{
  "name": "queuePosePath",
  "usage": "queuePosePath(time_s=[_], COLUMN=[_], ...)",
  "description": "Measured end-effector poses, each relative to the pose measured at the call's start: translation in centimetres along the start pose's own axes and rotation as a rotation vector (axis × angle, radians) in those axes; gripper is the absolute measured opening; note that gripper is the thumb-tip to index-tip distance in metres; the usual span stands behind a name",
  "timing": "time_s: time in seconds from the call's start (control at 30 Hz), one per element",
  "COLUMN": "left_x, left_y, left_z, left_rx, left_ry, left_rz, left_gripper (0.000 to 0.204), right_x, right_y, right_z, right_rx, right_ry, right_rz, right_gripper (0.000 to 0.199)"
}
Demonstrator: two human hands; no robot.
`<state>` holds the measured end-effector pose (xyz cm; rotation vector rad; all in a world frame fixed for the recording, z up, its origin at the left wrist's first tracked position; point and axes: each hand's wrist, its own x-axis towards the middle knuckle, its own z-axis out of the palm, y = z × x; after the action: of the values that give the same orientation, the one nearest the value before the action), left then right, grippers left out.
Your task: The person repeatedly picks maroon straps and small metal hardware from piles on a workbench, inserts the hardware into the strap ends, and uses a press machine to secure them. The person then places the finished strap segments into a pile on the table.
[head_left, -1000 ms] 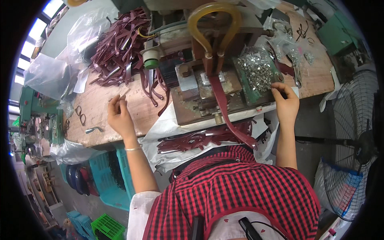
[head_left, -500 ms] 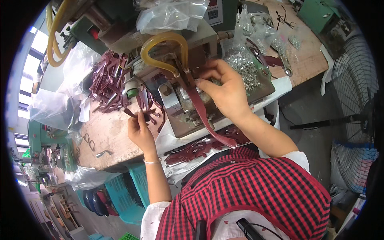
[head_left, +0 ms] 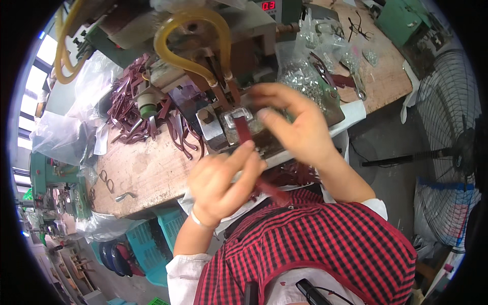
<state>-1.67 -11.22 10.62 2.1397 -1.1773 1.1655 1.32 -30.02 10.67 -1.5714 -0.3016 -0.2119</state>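
Observation:
A dark red strap (head_left: 243, 130) runs from the machine's metal jig down toward my apron. My left hand (head_left: 218, 183) pinches it between thumb and fingers just below the jig. The strap's upper end lies at a shiny rectangular metal piece (head_left: 228, 121) on the jig. Beside the jig, to the right, is my right hand (head_left: 302, 124), thumb and fingers apart and the fingertips blurred; nothing shows in it. Above the strap end stand the machine's two upright metal arms (head_left: 231, 91), joined to a looped yellow hose (head_left: 161, 43).
A heap of dark red straps (head_left: 129, 101) covers the table's left part. Small metal fittings (head_left: 305, 84) lie in clear plastic at right. Scissors (head_left: 107, 180) rest near the left edge. A fan (head_left: 450, 147) stands on the right, teal baskets (head_left: 147, 244) below.
My left hand has left the strap heap and now grips the strap at the jig. My right hand has let go of the strap and drawn slightly right. Red digits now show on the machine's display.

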Motion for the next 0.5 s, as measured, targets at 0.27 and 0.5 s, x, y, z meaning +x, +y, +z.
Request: queuePosePath(time_s=[0.27,0.5], left_x=[-1.2,-0.6], left_y=[-1.0,0.0], left_z=[2.7,2.0], left_rx=[0.017,-0.043], left_ry=[0.044,-0.014], left_rz=[0.081,-0.027], left_gripper=[0.022,0.027], right_x=[0.0,4.2], right_y=[11.3,10.6], right_z=[-9.0,-5.1], right_rx=[-1.077,-1.169], right_ry=[0.323,0.298], right_rz=[-0.216,-0.382], right_gripper=[0.021,0.015])
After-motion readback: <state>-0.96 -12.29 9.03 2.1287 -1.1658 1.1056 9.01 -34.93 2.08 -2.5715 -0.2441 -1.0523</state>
